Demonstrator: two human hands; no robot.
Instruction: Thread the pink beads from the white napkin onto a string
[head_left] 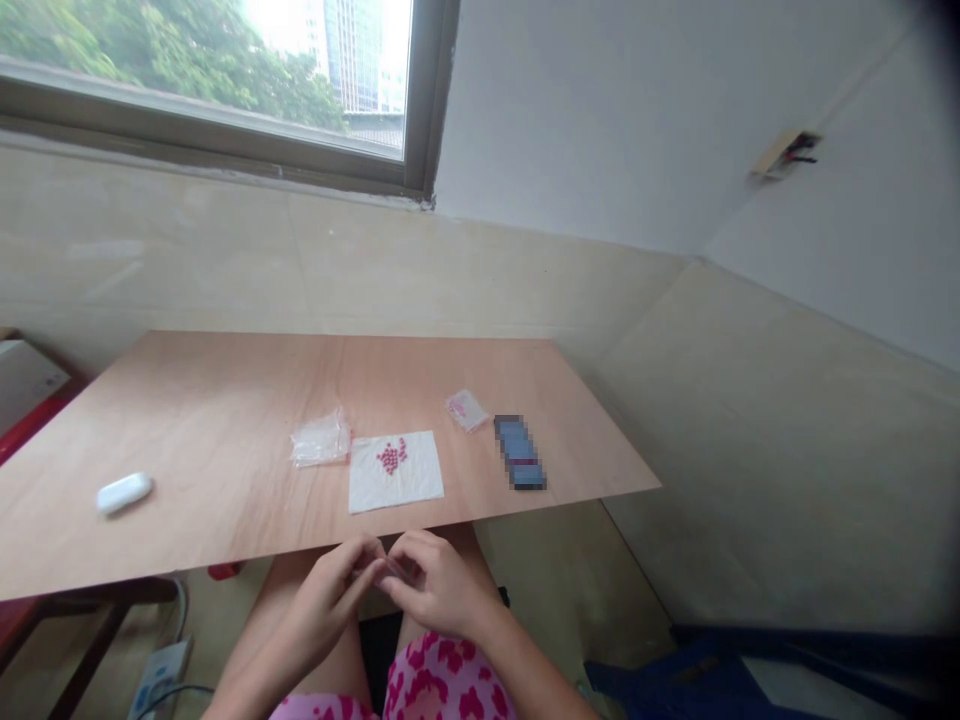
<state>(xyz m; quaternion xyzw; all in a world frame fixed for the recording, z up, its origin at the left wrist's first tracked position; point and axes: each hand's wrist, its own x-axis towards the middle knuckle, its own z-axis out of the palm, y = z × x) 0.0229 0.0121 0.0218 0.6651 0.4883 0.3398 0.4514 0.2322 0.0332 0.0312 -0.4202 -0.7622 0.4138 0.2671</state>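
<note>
My left hand (pixel 334 590) and my right hand (pixel 435 585) meet just below the near edge of the wooden table (pixel 225 450), over my lap. Their fingertips are pinched together on a small clear object (pixel 391 570), too small to name. On the table ahead lies a white paper napkin (pixel 395 470) with a cluster of small pink beads (pixel 391 456) on it. A pile of clear plastic bags (pixel 321 440) lies to its left. A small bag with pink contents (pixel 466 409) lies to its right.
A pixelated dark phone-like thing (pixel 519 452) lies near the table's right edge. A white oval case (pixel 124 492) rests at the left. A power strip (pixel 157 675) sits on the floor. A window (pixel 225 60) lies ahead; dark blue cloth (pixel 712 680) is at lower right.
</note>
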